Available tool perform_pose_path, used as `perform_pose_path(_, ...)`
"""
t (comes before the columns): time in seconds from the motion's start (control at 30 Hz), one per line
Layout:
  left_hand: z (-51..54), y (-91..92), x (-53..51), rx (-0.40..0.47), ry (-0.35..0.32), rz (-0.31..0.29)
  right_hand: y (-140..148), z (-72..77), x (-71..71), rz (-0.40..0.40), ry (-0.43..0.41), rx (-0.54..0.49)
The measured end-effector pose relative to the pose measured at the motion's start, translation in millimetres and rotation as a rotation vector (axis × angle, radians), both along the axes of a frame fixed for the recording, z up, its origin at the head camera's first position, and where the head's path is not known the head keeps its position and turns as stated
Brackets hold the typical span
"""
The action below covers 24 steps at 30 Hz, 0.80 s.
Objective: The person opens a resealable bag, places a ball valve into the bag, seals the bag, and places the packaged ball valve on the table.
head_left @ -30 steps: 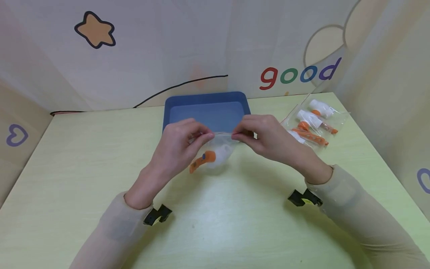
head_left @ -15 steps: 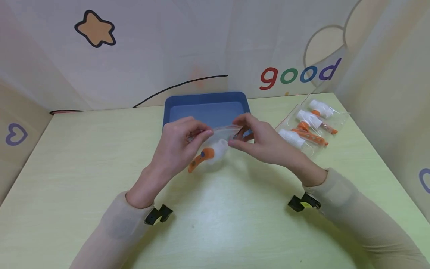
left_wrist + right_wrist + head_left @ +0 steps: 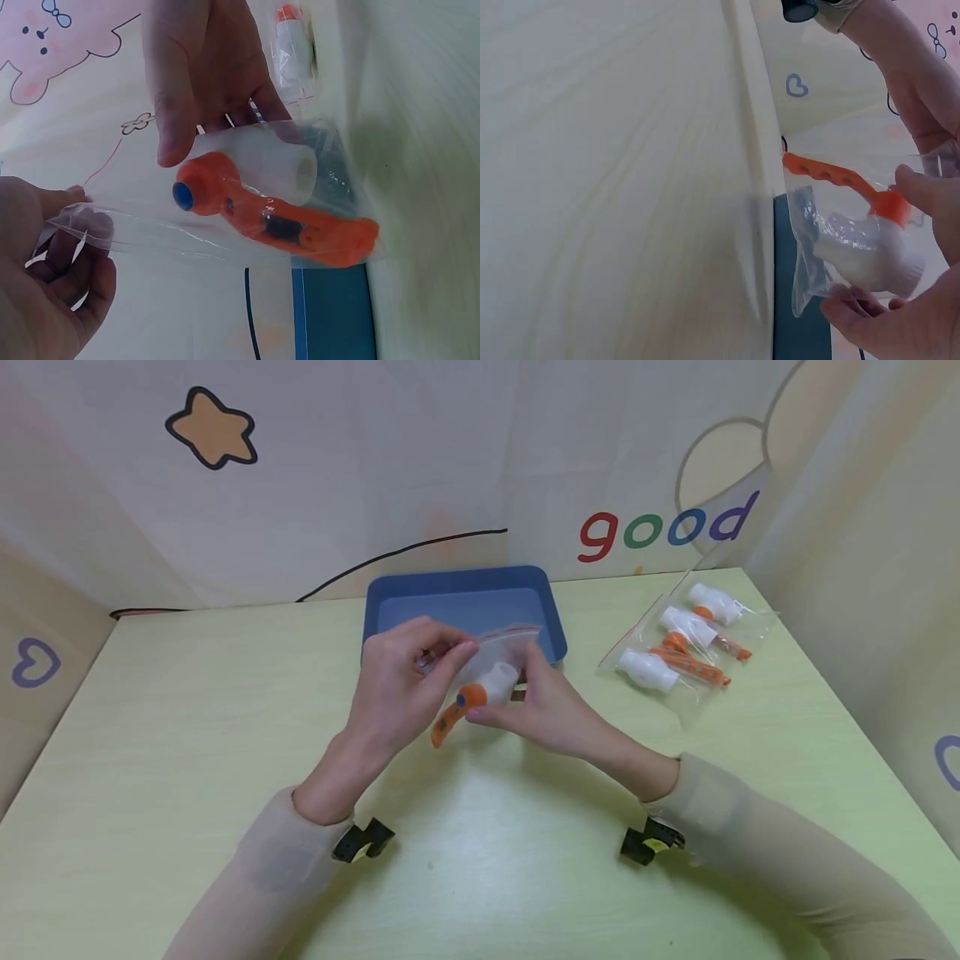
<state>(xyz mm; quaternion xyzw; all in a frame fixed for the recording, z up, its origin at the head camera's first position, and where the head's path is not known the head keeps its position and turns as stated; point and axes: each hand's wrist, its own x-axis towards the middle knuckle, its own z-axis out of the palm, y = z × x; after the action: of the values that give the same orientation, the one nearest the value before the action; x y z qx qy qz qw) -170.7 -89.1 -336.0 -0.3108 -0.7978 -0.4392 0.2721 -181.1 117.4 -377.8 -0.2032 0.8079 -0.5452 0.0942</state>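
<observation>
A clear zip-lock bag [image 3: 513, 642] hangs above the table between both hands. Inside lie a white tube-like piece [image 3: 498, 682] and an orange handle-like piece [image 3: 447, 723] with a blue round end [image 3: 182, 196]. My left hand [image 3: 407, 681] pinches the bag's top edge at its left corner between thumb and fingers. From the right, my right hand [image 3: 561, 708] holds the bag's body, thumb in front by the orange piece and fingers behind the white one. In the right wrist view those fingers are partly hidden under the bag [image 3: 810, 255].
Behind the hands a blue tray [image 3: 457, 582] stands at the table's back edge. At the back right lies a larger clear bag [image 3: 686, 703] with several white and orange pieces. A black camera [image 3: 651, 842] sits on the right sleeve.
My right hand has left the bag's top edge and moved down to its body, gripping around the pieces inside. The left hand keeps its pinch on the upper corner.
</observation>
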Motion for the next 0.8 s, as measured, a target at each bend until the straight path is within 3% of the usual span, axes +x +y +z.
perform_pose_path(0.17,0.2,2.5,0.0,0.040,0.006,0.006,-6,-0.2,2.0,-0.064,-0.014,-0.008)
perform_pose_path(0.4,1.0,6.9,1.4,0.078,-0.009,0.010,-10,1.9,2.5,-0.086,0.014,-0.020)
perform_pose_path(0.63,2.5,6.9,3.4,0.082,-0.030,0.016,-6,7.4,3.0,-0.096,0.031,0.020)
perform_pose_path(0.8,1.8,4.5,3.9,0.076,-0.060,0.022,0,10.8,2.7,-0.095,0.092,0.080)
